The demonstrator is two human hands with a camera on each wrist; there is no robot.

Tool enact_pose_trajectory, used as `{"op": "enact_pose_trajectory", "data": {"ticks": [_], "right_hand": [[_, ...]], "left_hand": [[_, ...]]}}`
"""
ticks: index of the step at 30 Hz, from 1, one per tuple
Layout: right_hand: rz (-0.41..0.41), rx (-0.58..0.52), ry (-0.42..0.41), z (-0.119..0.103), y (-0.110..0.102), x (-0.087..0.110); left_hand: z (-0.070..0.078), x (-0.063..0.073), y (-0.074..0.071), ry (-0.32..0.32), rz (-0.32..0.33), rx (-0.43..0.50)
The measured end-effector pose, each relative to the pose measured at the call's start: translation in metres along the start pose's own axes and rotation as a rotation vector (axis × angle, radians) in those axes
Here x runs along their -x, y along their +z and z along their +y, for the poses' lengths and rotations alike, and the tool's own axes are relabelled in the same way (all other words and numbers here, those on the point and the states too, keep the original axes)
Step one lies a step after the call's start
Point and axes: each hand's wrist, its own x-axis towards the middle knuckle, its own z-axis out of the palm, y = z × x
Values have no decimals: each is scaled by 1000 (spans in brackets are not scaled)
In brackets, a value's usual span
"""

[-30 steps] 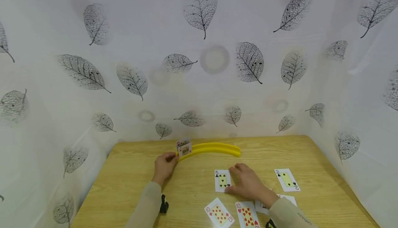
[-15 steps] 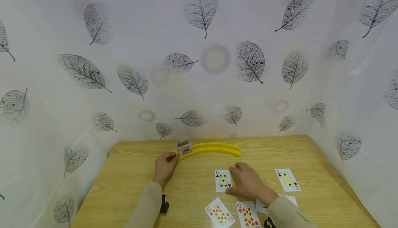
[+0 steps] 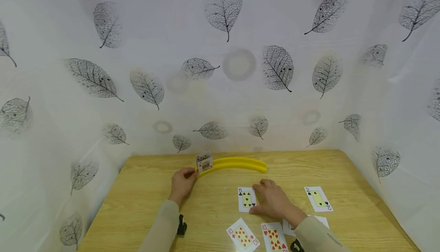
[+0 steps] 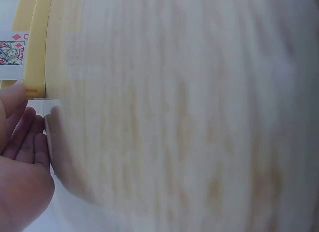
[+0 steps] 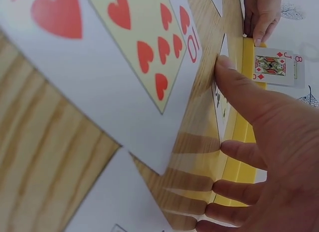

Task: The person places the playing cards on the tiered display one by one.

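Note:
My left hand (image 3: 182, 185) grips the left end of a curved yellow card holder (image 3: 238, 163), its thumb (image 4: 11, 98) on the front. In that end of the holder stand a jack of diamonds (image 3: 205, 165) and, partly hidden behind it, a red eight (image 5: 298, 59). My right hand (image 3: 275, 202) rests over the table with fingers spread. Its thumb (image 5: 234, 75) and index fingertip lie at two corners along the right edge of a five of clubs (image 3: 245, 199), which lies face up and flat.
Face up on the wooden table (image 3: 137, 191) lie a ten of diamonds (image 3: 242, 235), a ten of hearts (image 3: 273, 237) and a two of spades (image 3: 318, 199). Another card (image 3: 322, 221) is partly under the right forearm. A black object (image 3: 181, 226) sits by the left sleeve. Leaf-print curtains surround the table.

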Motion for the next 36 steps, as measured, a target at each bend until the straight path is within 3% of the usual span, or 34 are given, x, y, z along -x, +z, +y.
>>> {"op": "enact_pose_trajectory", "data": {"ticks": [22,36], "right_hand": [[10,-2,-5,-1,-1,-12],[-110,-134,58,-3,-5,-23]], "left_hand": [[2,0,1,-20,-12,-26],[3,0,1,-23,7,-20]]}}
